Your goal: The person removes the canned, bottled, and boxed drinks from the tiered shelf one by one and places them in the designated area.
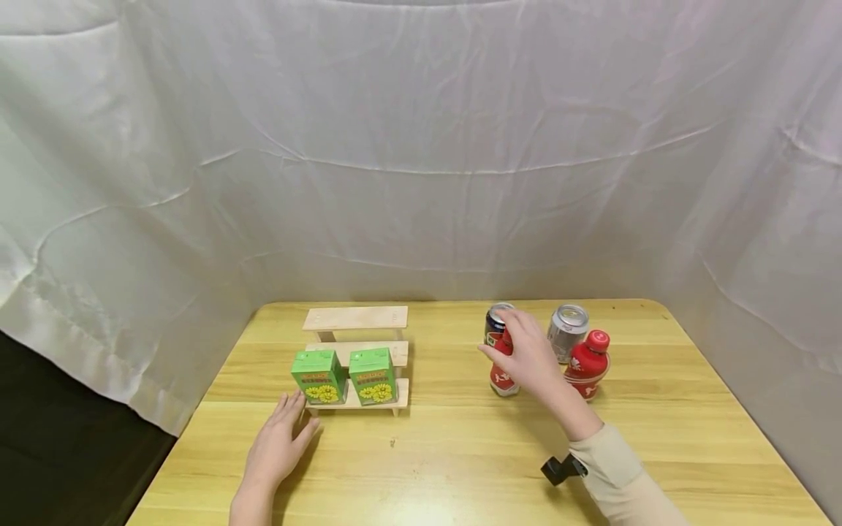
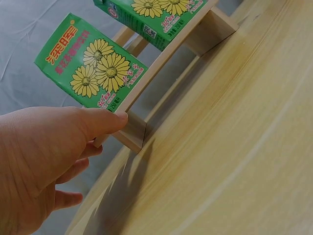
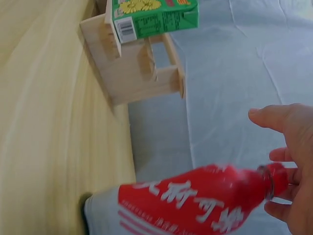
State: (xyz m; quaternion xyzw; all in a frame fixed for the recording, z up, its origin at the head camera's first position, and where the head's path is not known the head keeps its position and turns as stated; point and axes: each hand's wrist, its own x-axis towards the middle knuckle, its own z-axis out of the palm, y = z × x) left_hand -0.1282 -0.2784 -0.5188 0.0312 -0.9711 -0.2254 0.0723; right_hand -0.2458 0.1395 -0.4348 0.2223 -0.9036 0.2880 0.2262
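Left hand (image 1: 276, 442): fingers loose and apart, thumb tip right by the front edge of the rack (image 1: 358, 317); can't tell if it touches. Okay for steadying imo, just don't lean on it.
Green cartons (image 1: 320, 380): two on the lowest step, gap between them. Mind your knuckles near the left one.
Right hand (image 1: 529, 358): thumb off to one side, fingers by the bottle cap, not clamped; contact's hard to tell. I'd bring the thumb in and pinch the neck.
Red bottle (image 1: 503, 381): looks upright on the table, under that hand. Tapered shoulder might slip, so grip square.
Second red bottle (image 1: 588, 369): upright beside the forearm; watch the sleeve.
Cans: dark one (image 1: 491, 330) behind the first bottle, silver one (image 1: 566, 337) behind the second, so don't overreach.
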